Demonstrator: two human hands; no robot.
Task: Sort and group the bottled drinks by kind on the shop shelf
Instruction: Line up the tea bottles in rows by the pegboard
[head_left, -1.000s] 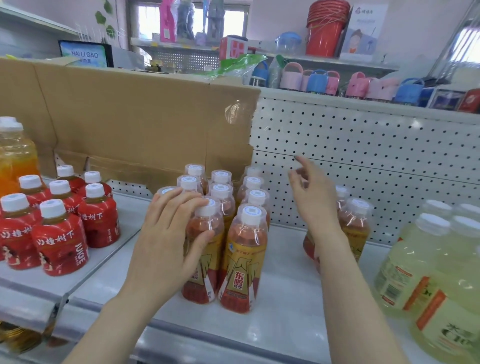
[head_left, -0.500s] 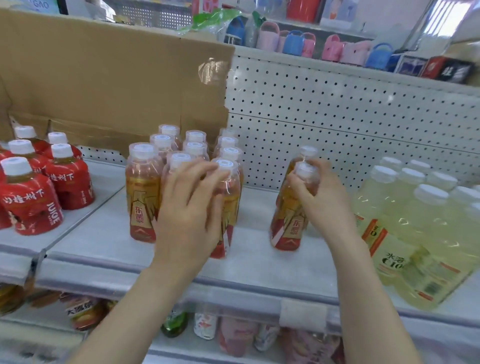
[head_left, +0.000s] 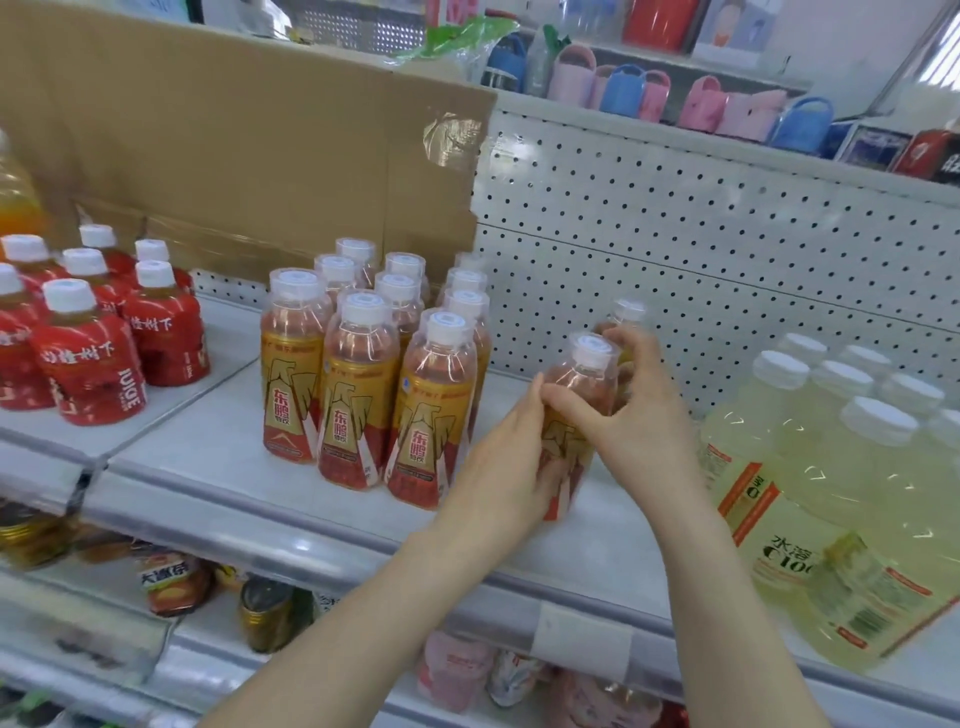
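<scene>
Both hands meet on one gold-label bottle (head_left: 582, 400) in the head view. The left hand (head_left: 511, 457) cups its lower side from 9 o'clock, fingers curved against the label. The right hand (head_left: 641, 415) wraps it from 3 o'clock, thumb laid across the bottle's shoulder and fingers curled behind. The bottle stands roughly upright at the shelf (head_left: 218, 447); its base is hidden by the hands, so I cannot tell whether it is touching. A second matching bottle (head_left: 627, 313) shows just behind the right fingers at 1 o'clock.

At 9 o'clock of the held bottle, near but apart, stands the cluster of matching bottles (head_left: 363, 374). Further out at 9 o'clock is a group of red-label bottles (head_left: 88, 358). At 3 o'clock sit pale yellow bottles (head_left: 810, 467). Cardboard (head_left: 234, 130) and a pegboard back (head_left: 727, 234) rise at 12 o'clock.
</scene>
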